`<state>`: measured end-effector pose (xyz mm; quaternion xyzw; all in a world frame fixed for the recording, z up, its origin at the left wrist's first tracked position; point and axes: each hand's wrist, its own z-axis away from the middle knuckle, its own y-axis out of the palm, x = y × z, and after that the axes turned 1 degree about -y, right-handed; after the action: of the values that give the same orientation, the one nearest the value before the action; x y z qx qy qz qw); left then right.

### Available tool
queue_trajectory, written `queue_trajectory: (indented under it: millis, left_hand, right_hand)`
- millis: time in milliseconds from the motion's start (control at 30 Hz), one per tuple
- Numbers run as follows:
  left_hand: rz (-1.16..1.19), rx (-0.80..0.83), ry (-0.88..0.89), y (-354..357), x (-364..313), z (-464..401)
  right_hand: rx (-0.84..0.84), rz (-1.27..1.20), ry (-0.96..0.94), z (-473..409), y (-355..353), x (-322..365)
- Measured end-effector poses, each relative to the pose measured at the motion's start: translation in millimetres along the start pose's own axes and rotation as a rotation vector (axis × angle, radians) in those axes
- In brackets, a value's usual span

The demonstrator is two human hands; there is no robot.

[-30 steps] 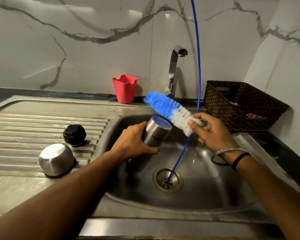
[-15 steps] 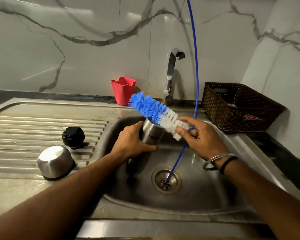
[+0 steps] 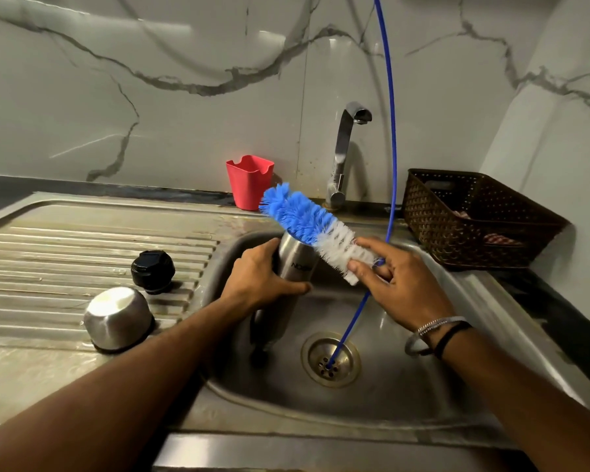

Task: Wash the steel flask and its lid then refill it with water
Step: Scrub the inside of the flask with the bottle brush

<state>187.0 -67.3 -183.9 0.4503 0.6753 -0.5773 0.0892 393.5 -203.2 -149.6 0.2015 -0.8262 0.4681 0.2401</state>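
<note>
We note left hand [image 3: 258,279] wrapped round steel flask [image 3: 295,264] over sink [image 3: 382,396]; right hand [image 3: 401,284] pinches bottle brush [image 3: 315,229], bristles across flask mouth.

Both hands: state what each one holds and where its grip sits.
The left hand grips the steel flask around its upper body. The right hand pinches the bottle brush at its white bristle end.

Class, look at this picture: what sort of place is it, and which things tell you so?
Most likely a home kitchen: a steel sink with a ribbed drainboard, a tap on a marble-look wall.
</note>
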Motion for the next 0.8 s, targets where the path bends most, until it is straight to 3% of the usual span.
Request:
queue_trajectory:
  millis: [133, 300, 533, 633, 733, 800]
  left_hand:
    - [-0.036, 0.062, 0.061, 6, -3, 3]
    - [-0.002, 0.027, 0.119, -1, -2, 2]
    - [0.434, 0.060, 0.000, -4, -8, 1]
    - [0.558, 0.094, 0.011, 0, -20, 6]
    - [0.775, -0.015, -0.083, 0, -26, 4]
    - [0.959, -0.114, -0.187, -6, -26, -2]
  right_hand:
    - [-0.020, 0.075, -0.092, -1, 5, 10]
    - [-0.030, -0.011, 0.041, -6, 6, -3]
    - [-0.054, -0.362, 0.122, 0, 25, 3]
    - [-0.030, -0.616, 0.275, -5, 34, 13]
    - [0.073, -0.723, 0.433, -3, 44, 8]
    - [0.126, -0.624, 0.459, 1, 45, 5]
